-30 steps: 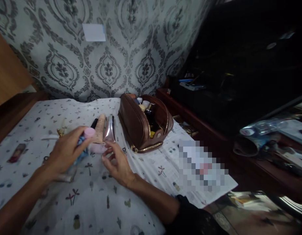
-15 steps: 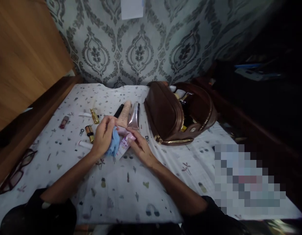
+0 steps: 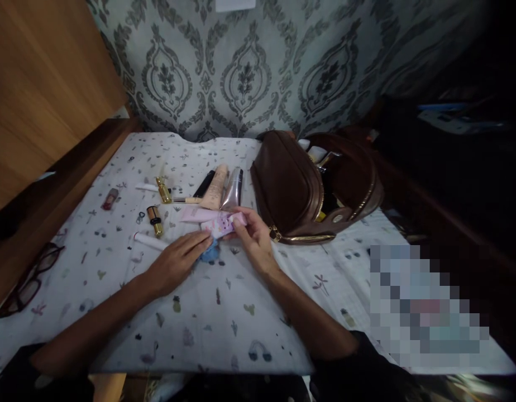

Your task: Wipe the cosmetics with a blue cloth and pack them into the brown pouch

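My right hand point(image 3: 256, 240) grips one end of a small pink printed tube point(image 3: 222, 225) between thumb and fingers. My left hand point(image 3: 178, 261) presses a crumpled blue cloth point(image 3: 210, 251) against the tube's near side, its fingers mostly covering the cloth. Just behind lies a plain pale pink tube point(image 3: 195, 214), partly overlapped by the printed one. Farther back, a beige tube point(image 3: 216, 187), a shiny silvery tube point(image 3: 233, 190) and a black-ended item point(image 3: 205, 183) rest side by side on the patterned cloth.
An unzipped brown bag point(image 3: 287, 184) with cosmetics inside stands right of my hands. Left are gold lipsticks point(image 3: 163, 191) point(image 3: 156, 221), a white stick point(image 3: 149, 241), a small reddish tube point(image 3: 110, 199) and eyeglasses point(image 3: 32, 282). A blurred patch point(image 3: 425, 307) covers something at right.
The pale pink tube, earlier mostly behind my hands, now lies in view on the table. My left hand has turned palm-down over the blue cloth, lower against the printed tube.
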{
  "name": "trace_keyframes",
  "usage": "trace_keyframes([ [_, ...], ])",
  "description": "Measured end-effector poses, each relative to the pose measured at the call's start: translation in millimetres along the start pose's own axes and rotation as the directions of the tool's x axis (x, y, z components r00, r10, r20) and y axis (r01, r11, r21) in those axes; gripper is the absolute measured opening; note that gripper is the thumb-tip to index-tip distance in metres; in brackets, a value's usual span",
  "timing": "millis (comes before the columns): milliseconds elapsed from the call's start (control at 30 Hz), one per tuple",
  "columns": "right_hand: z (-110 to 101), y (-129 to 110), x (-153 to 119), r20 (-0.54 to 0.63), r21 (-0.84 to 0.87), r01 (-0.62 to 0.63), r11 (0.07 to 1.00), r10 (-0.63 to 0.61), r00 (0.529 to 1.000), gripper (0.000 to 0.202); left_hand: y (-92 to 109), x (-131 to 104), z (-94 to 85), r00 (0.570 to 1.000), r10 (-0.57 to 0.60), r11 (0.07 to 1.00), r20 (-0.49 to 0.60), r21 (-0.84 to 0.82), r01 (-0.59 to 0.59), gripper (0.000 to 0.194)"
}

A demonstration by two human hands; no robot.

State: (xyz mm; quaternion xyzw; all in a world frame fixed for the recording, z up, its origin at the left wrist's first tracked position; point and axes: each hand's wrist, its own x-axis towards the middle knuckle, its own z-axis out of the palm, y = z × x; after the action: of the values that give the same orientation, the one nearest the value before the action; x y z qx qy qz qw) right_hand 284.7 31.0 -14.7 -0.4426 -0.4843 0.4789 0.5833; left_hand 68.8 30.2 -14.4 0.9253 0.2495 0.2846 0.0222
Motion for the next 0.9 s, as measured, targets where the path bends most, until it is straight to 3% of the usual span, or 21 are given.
trace_keyframes([
  [100, -2.5, -3.8, 1.2, -0.001, -0.032, 0.054, 0.998, -0.054, 0.999, 0.041, -2.0, 5.8, -11.8, 0.996, -0.068, 0.993, -0.05, -0.101, 0.062, 0.04],
  [267, -2.7, -7.9, -1.3, 0.154, -0.061, 0.049, 0.997, -0.039, 0.987, 0.045, 6.4, 40.4, -20.6, 0.947, -0.256, 0.959, -0.195, -0.174, 0.223, 0.031],
  [433, -1.3, -8.0, -2.2, 0.197, 0.009, 0.072, 0.997, -0.072, 0.978, 0.047, 0.5, 48.4, 0.9, 0.975, -0.222, 0.967, -0.017, -0.132, 0.218, 0.034],
  [633, -5.1, -8.3, 1.0, 0.16, -0.019, 0.037, 0.999, -0.033, 0.987, 0.038, -27.1, 31.1, 3.3, 0.946, -0.293, 0.942, 0.14, -0.129, 0.311, 0.033],
  [767, -10.2, -8.7, 4.0, 0.182, 0.002, -0.004, 1.0, 0.004, 0.983, 0.038, -32.1, 30.8, 0.3, 0.93, -0.334, 0.913, 0.155, -0.193, 0.36, 0.033],
  [900, -10.6, -7.9, 5.2, 0.2, 0.036, -0.056, 0.998, 0.048, 0.979, 0.041, -26.8, 34.5, -3.3, 0.915, -0.401, 0.891, 0.036, -0.216, 0.399, 0.032],
])
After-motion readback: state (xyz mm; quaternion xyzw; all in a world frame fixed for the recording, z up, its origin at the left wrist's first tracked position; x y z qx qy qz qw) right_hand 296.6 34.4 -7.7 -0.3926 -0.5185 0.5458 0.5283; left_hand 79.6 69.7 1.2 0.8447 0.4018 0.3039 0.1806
